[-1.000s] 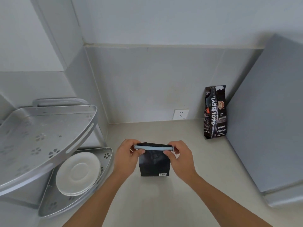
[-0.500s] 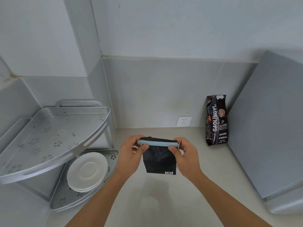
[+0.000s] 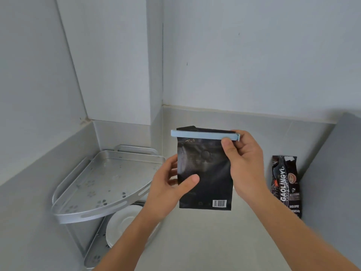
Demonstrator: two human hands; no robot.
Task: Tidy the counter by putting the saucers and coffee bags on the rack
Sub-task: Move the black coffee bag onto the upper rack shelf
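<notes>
Bag lifted off counter, held mid-frame.

Bag (image 3: 205, 173), w/ blue clip (image 3: 203, 134), now raised vs 1 s ago; gripped by L hand (image 3: 168, 184) at side, R hand (image 3: 244, 163) pinching clip end. Rack (image 3: 105, 184) lower left, top shelf free; 2nd bag (image 3: 286, 184) at right remains.

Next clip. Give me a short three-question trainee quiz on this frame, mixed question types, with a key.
1. True or false: the black coffee bag with the blue clip is resting on the counter.
2. Which tier of the rack holds the white saucers? A) upper B) lower C) neither
3. Fill in: the second coffee bag stands upright at the far ____ side of the counter.

Key
1. False: it is held in the air, the left hand at its side edge and the right hand at the clip's end.
2. B
3. right
</notes>
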